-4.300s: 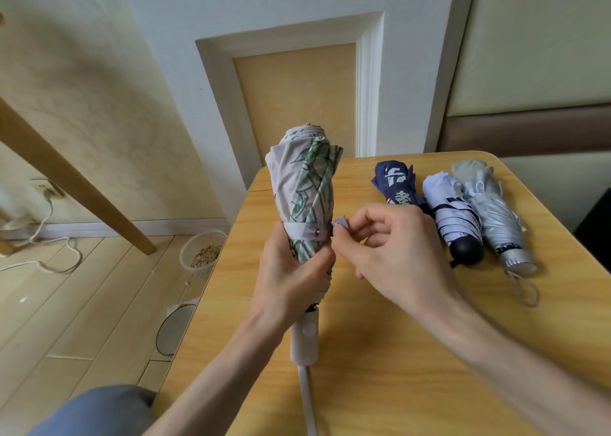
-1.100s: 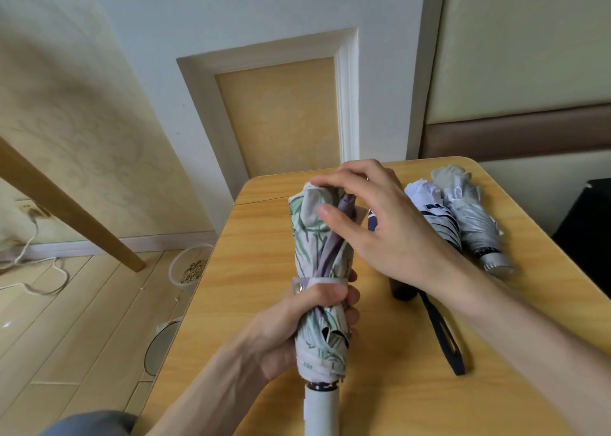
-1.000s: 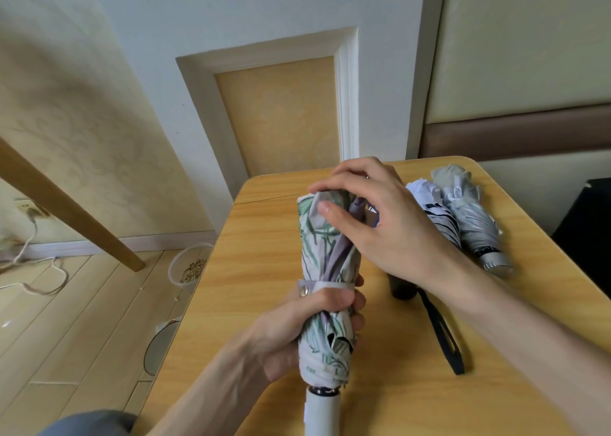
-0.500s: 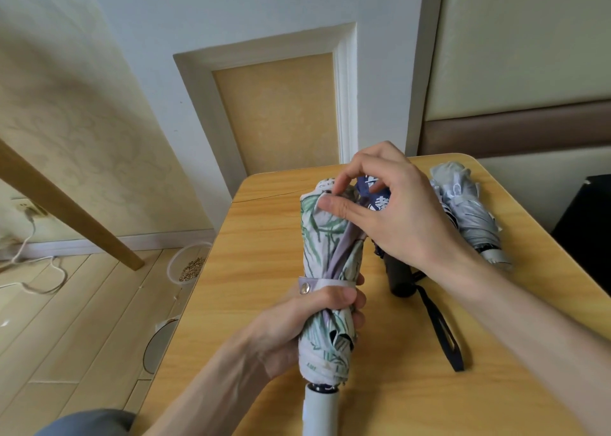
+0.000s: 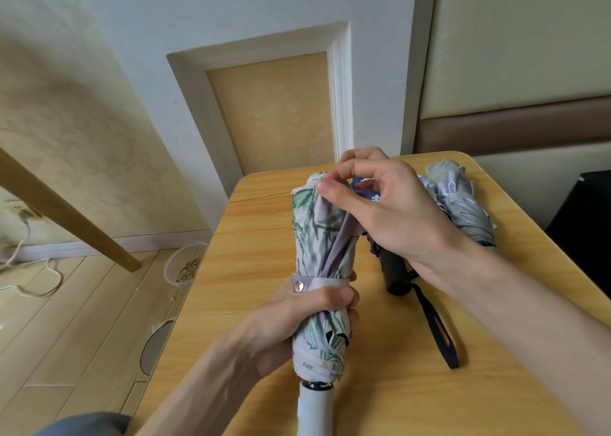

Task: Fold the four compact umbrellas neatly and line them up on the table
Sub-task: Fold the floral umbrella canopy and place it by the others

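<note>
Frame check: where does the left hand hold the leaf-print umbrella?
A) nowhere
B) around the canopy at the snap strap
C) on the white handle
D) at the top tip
B: the left hand wraps the leaf-print umbrella right at its snap strap, above the white handle, while the right hand pinches the top.

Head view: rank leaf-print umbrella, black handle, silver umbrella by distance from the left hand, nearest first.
1. Leaf-print umbrella: gripped by the left hand.
2. Black handle: lying just to its right.
3. Silver umbrella: far right, at the back.
</note>
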A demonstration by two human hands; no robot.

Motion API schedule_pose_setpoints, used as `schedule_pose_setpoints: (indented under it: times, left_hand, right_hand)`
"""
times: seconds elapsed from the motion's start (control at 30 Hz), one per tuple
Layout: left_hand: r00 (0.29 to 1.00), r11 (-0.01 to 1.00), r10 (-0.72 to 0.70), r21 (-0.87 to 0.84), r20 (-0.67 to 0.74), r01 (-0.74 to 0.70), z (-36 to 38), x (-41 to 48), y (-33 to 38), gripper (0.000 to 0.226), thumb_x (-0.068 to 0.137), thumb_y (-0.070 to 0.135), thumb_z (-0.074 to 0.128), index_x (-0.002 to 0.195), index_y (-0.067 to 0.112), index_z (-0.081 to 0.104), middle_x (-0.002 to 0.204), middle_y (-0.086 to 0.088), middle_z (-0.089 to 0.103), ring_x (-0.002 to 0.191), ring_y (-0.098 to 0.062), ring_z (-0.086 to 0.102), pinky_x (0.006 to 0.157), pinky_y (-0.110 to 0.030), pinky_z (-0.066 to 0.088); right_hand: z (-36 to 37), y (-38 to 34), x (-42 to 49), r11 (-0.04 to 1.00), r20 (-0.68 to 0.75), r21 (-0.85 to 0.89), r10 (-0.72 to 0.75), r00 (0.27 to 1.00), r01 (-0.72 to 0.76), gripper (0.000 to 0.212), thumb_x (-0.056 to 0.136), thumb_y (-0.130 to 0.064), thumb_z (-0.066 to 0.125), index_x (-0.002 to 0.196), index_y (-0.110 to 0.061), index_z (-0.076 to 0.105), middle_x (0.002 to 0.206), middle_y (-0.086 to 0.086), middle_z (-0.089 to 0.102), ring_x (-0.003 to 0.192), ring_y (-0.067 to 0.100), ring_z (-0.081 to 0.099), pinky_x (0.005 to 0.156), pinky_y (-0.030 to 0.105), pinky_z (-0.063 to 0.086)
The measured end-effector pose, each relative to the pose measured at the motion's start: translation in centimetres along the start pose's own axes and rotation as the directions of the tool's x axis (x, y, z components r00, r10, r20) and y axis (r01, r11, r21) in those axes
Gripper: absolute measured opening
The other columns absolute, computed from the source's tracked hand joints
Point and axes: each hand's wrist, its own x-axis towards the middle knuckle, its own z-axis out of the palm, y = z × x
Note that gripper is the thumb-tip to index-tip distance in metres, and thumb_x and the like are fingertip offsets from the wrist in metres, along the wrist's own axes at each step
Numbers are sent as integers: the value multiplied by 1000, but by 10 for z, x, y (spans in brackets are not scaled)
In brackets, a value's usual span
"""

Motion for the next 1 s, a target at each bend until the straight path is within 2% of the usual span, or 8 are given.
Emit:
schedule_pose_setpoints:
  times: [0.07,0.13,0.23,0.37,0.53,0.63,0.83,1.0]
  left_hand:
    - [1000,1000,6,16,14,-6,-1,-2,2,33,63,22,87,95,20,79,90,-7,68,76,-22,68,72,-35,56]
    - [1000,999,6,35,16,-6,-2,-4,3,32,63,22,87,94,21,80,90,-9,68,76,-23,68,71,-35,57]
    - [999,997,-15,74,-31,17,0,-7,1,37,58,23,89,93,17,79,92,-13,66,77,-24,67,70,-34,59]
    - [998,998,-18,61,-59,21,6,-7,-6,38,59,24,89,94,16,79,92,-14,66,76,-23,66,68,-33,58]
    - [999,999,43,30,-18,-43,0,-6,0,50,63,20,87,109,9,71,89,-10,67,74,-24,66,67,-34,56]
    - [999,999,37,4,34,-37,-6,-8,-1,48,67,19,84,112,9,69,89,-9,65,74,-23,64,68,-35,55]
    - [999,989,21,149,39,-26,-6,-6,2,51,66,23,85,111,8,67,90,-12,66,76,-24,65,68,-34,56]
    - [995,936,59,351,-76,-28,-8,-7,11,34,72,25,87,94,10,66,83,-12,64,73,-23,64,68,-34,56]
  right_hand:
    - [2,2,-1,993,-4,111,31,1000,-30,8,93,-28,80,85,-26,80,116,-10,61,117,10,62,103,32,49]
    - [5,4,-3,977,-3,197,84,996,-82,9,92,-24,81,83,-24,81,115,-7,63,117,16,65,97,42,57]
    - [0,-1,-1,935,-46,339,125,991,-102,3,91,-21,80,88,-20,80,105,-4,74,98,9,71,83,27,58]
    - [-25,-4,9,996,-131,91,-7,991,20,10,90,-34,82,94,-25,81,110,-5,76,107,18,70,102,47,55]
    - [-40,-5,6,996,147,-86,37,989,-24,21,91,-43,77,98,-24,79,106,-7,75,112,8,67,107,51,50]
    - [-35,-3,5,990,246,-133,-1,969,35,12,93,-37,78,100,-27,77,109,-13,74,118,9,63,106,54,49]
    - [-20,5,4,990,168,-113,-70,983,89,9,89,-34,82,90,-27,77,110,-10,65,113,10,63,104,50,50]
    - [-22,4,4,991,101,-118,-47,994,59,5,90,-33,82,90,-28,81,119,-11,62,117,0,59,102,32,44]
